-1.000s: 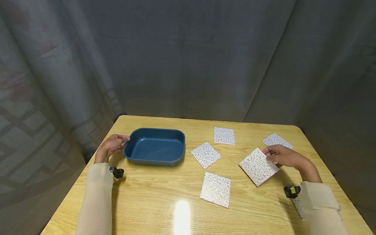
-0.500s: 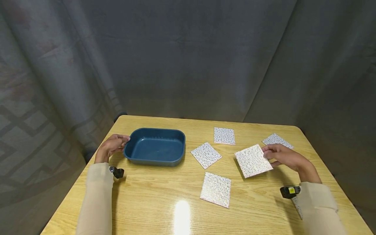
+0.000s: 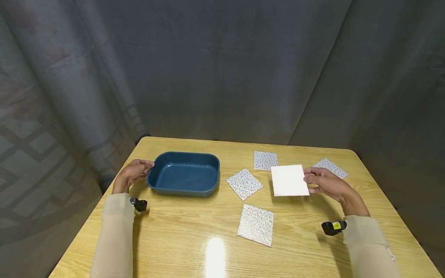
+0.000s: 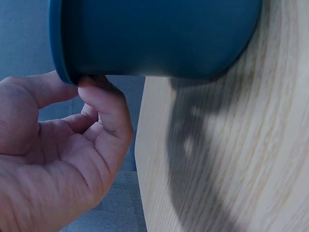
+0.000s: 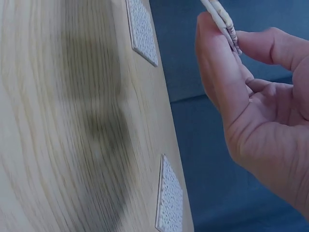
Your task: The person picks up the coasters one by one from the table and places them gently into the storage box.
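My left hand (image 3: 133, 173) pinches the left rim of a blue oblong tub (image 3: 184, 192) between thumb and finger. The tub stands on the table; inside, only its bare floor shows. In the left wrist view, fingertips meet at the tub's rim (image 4: 57, 41). My right hand (image 3: 326, 184) holds a thin square tile (image 3: 289, 180) by its right edge, raised off the table. Its face looks plain white, perhaps from glare. Seen edge-on in the right wrist view, the held tile (image 5: 224, 24) sits between thumb and fingers and appears layered.
Several speckled square tiles lie flat on the wooden table (image 3: 180, 227): a front tile (image 3: 256, 225), a middle tile (image 3: 244, 184), a back tile (image 3: 265, 160) and a far-right tile (image 3: 331, 167). Another peeks from beside the right sleeve (image 3: 370, 243). Grey curtains (image 3: 215, 77) hang behind.
My right hand has moved left and slightly up with the tile, turning it so the speckled face now looks white and more square-on. The left hand and tub have not moved.
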Demonstrator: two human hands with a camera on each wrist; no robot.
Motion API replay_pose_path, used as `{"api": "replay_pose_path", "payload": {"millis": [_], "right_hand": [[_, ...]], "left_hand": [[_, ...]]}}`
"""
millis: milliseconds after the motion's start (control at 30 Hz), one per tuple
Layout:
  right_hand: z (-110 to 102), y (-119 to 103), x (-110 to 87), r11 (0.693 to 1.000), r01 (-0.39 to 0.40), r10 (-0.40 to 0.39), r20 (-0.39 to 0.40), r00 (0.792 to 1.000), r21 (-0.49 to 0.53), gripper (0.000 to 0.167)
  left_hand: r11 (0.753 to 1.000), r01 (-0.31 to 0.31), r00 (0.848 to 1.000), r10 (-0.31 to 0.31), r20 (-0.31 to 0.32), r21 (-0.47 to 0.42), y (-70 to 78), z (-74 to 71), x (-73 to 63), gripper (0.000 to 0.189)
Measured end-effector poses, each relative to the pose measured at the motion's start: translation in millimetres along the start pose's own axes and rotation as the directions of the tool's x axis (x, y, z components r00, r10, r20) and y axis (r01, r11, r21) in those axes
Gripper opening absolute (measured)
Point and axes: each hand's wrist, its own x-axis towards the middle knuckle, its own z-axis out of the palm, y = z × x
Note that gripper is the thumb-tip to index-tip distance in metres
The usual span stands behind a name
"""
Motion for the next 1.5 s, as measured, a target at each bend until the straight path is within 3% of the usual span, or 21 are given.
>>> {"api": "replay_pose_path", "payload": {"millis": [200,633,1167,1500], "right_hand": [[6,-3,5.3,0.997,-0.004,0.006,-0.029,1.0,0.072,0.064],[27,-12,24.2,0.987,0.013,-0.008,-0.031,0.999,0.158,0.068],[55,-21,49.0,0.971,0.047,-0.046,-0.012,0.999,0.232,0.051],[69,-27,59.9,0.973,0.027,-0.029,0.006,1.0,0.228,0.065]], "left_hand": [[0.999,-0.027,1.0,0.028,0.012,-0.024,-0.5,0.5,-0.8,0.042],[1.0,-0.009,1.0,0.009,0.003,-0.022,-1.1,1.3,-0.5,0.042],[1.0,-0.009,1.0,0.009,0.002,-0.024,-1.0,1.1,-0.7,0.043],[1.0,-0.005,1.0,0.005,-0.009,-0.02,-0.8,2.0,-0.6,0.043]]}}
